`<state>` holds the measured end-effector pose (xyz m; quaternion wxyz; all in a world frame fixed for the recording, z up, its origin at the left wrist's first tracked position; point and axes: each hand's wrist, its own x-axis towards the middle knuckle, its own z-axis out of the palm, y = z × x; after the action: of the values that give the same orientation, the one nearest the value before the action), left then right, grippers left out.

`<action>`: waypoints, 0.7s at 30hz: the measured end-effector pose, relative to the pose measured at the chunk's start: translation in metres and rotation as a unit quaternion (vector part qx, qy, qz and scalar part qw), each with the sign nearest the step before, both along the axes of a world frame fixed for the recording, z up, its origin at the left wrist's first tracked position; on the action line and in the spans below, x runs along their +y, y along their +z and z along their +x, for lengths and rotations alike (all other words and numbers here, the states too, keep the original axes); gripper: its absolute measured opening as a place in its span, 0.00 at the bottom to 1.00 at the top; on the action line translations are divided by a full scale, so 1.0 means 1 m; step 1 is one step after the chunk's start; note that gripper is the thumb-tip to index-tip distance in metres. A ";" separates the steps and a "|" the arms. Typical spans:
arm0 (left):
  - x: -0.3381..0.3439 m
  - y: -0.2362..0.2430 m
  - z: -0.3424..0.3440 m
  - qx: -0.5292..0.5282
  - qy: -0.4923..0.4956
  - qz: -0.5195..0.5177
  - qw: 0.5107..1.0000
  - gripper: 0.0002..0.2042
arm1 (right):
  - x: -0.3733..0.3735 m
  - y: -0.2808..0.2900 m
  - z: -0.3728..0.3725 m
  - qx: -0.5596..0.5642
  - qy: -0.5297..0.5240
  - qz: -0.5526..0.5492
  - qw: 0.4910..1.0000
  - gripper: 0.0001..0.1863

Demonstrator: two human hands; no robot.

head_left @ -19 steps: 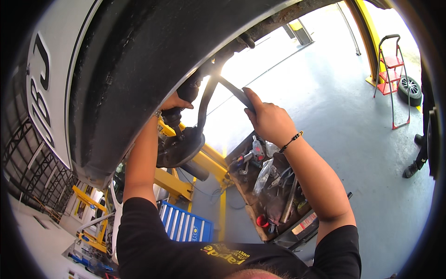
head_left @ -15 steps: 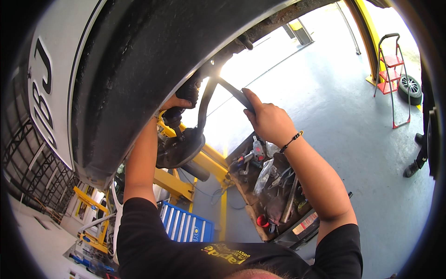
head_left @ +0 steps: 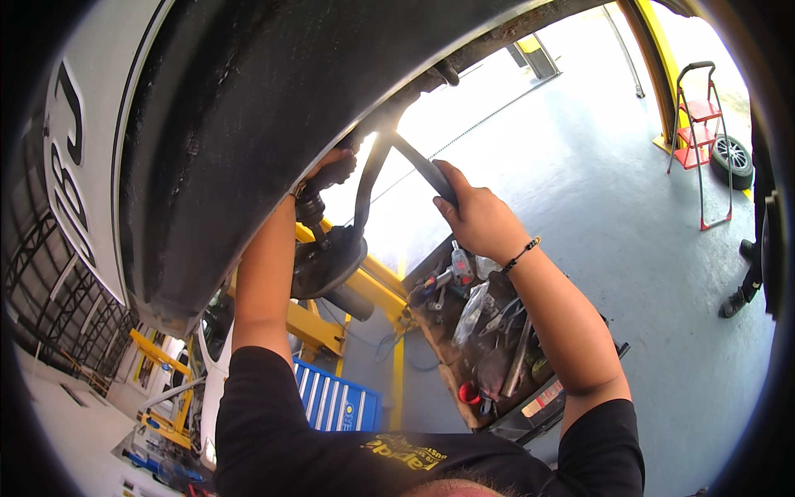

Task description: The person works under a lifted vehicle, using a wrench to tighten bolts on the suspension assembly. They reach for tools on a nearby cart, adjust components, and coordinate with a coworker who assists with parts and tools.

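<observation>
My right hand [head_left: 487, 222] is closed around a long, flat dark bar [head_left: 424, 172]. The bar slants up and left to the underside of a raised car, where glare hides its far end. My left hand [head_left: 330, 159] reaches up beside the wheel arch liner [head_left: 265, 99], its fingers partly hidden as they close on a dark suspension part [head_left: 339, 172]. Below that hand hangs a dark ribbed boot [head_left: 310, 209]. A curved dark arm [head_left: 364, 190] runs down between my hands to a round brake part [head_left: 331, 265].
A tool tray [head_left: 472, 331] heaped with tools and plastic bags stands below my right arm. Yellow lift arms [head_left: 377, 290] and a blue drawer cabinet [head_left: 339, 398] are lower down. At right are a red step ladder [head_left: 697, 137], a loose wheel [head_left: 731, 161] and a person's shoe [head_left: 733, 305].
My left hand has slid upward along the suspension, uncovering more of the ribbed boot, and its forearm has shifted right. The right hand and bar have barely moved.
</observation>
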<state>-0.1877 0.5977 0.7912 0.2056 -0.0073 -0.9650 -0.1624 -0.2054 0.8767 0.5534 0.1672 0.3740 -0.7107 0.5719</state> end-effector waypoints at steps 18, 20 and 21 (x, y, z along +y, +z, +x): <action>0.024 -0.022 0.005 0.147 0.050 -0.315 0.936 0.21 | -0.002 -0.002 0.001 0.001 -0.008 -0.018 1.000 0.29; 0.016 -0.016 0.000 0.136 0.036 -0.290 0.947 0.22 | -0.004 -0.002 0.002 0.001 -0.011 -0.021 1.000 0.29; 0.012 -0.014 -0.002 0.139 0.032 -0.286 0.948 0.22 | -0.005 -0.003 0.002 0.002 -0.013 -0.024 1.000 0.29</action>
<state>-0.1896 0.6100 0.7768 0.3324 -0.0573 -0.9325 0.1293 -0.2029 0.8718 0.5506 0.1845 0.3618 -0.7010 0.5863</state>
